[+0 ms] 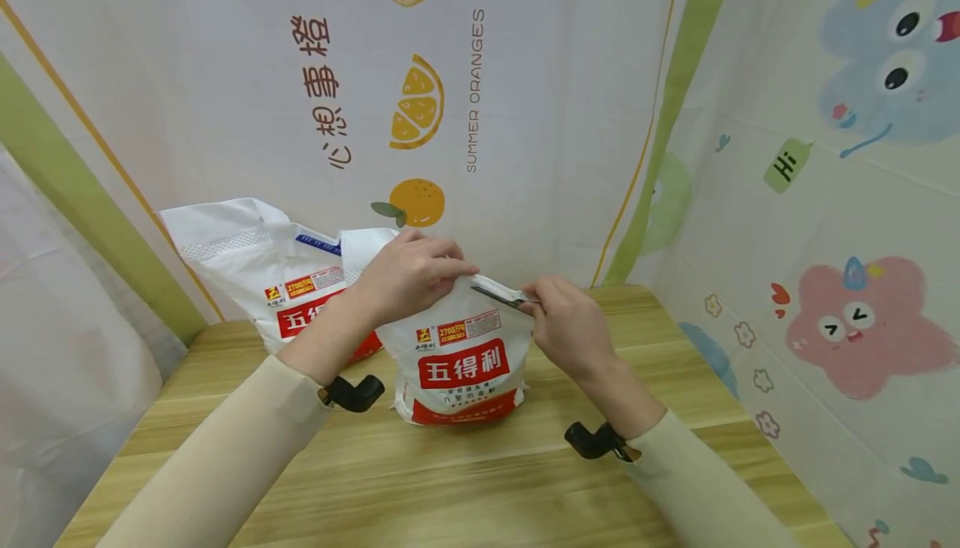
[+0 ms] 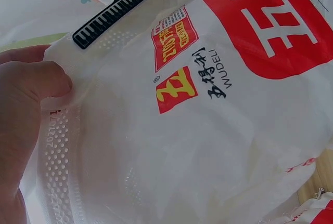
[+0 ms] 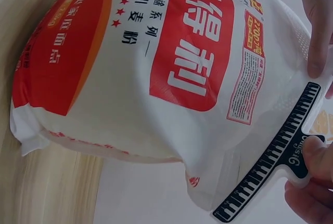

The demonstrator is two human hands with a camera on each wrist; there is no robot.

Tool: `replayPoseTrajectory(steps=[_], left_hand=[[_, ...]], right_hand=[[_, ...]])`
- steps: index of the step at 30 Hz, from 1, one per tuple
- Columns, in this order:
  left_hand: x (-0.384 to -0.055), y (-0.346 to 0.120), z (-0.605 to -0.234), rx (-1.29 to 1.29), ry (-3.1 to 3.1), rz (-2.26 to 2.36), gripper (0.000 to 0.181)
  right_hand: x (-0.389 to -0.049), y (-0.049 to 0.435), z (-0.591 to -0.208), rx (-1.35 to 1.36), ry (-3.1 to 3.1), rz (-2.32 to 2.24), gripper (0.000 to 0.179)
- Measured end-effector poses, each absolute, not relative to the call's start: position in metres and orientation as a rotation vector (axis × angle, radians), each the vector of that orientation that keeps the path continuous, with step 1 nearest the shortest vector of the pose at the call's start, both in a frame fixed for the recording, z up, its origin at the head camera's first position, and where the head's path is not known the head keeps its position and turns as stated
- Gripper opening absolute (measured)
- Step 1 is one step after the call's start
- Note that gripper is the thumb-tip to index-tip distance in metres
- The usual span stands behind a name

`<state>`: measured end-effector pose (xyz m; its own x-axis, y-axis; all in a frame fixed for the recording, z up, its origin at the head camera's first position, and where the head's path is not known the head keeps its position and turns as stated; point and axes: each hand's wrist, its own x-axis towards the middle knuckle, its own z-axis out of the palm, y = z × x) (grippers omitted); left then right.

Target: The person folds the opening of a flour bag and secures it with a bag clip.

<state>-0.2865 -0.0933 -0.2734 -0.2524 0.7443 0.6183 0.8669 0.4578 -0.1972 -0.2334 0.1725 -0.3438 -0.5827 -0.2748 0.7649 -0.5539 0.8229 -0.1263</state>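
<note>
A white and red bag of wheat flour [image 1: 461, 365] stands upright on the wooden table in front of me. My left hand [image 1: 416, 277] pinches its top edge at the left, thumb on the near side in the left wrist view. At the right end of that edge, my right hand [image 1: 573, 327] grips the handle of a black bag clip [image 3: 270, 154] with a piano-key pattern. The clip's long bar lies along the bag's top edge, slanting across it in the right wrist view. One left fingertip [image 3: 316, 65] is close to the bar's upper end.
Behind and to the left stands a second flour bag [image 1: 300, 281], its top folded over and a blue clip [image 1: 318, 244] on it. The wooden table [image 1: 420, 481] reaches back to a printed curtain [image 1: 540, 115], with another curtain [image 1: 750, 223] along the right side.
</note>
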Motion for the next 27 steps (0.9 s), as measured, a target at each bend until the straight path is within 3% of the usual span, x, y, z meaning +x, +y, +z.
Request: replayPoseTrajectory(steps=[27], left_hand=[[-0.285,-0.093,-0.270,-1.337,-2.089,-0.297,0.030]], right_hand=[[-0.245,0.158,-0.347,0.618,-2.182,0.632,0.015]])
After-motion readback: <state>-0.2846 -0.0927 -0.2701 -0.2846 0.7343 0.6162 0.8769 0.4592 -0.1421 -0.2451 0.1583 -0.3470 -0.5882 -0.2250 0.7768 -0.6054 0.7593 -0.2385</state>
